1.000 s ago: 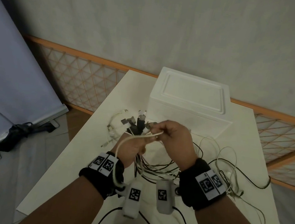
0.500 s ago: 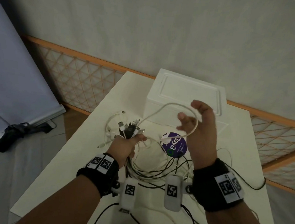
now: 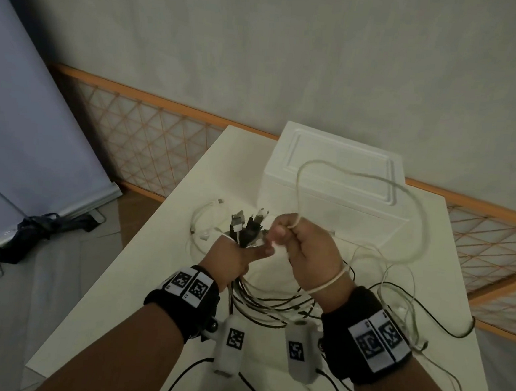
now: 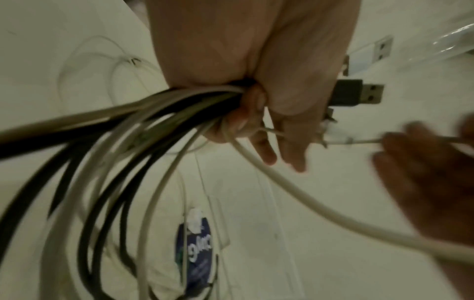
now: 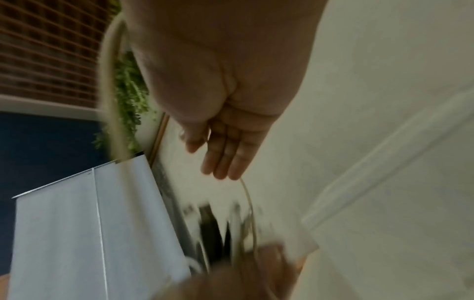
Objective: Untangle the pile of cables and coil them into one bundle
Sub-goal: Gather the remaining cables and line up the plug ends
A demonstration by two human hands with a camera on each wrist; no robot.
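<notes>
My left hand [image 3: 236,255] grips a bundle of black and white cables [image 3: 260,300] just below their plugs [image 3: 243,225], which stick up from the fist. The bundle's loops hang under both hands. In the left wrist view that hand [image 4: 256,81] clamps the bundle [image 4: 179,105], with a black USB plug [image 4: 359,95] poking out. My right hand [image 3: 308,248] is right against the left one and pinches a white cable [image 3: 416,207]. That cable arcs in a big loop over the box and crosses the back of my right wrist. The right wrist view is blurred.
A white foam box [image 3: 335,183] stands at the back of the white table [image 3: 152,264]. Thin loose cables [image 3: 398,283] and a black one [image 3: 456,328] lie at the right, and a white cable [image 3: 199,218] lies at the left. A purple round sticker [image 4: 197,253] sits under the bundle.
My right hand was raised and apart with the white loop; it has come back down to the left hand. The loop now swings wide over the box.
</notes>
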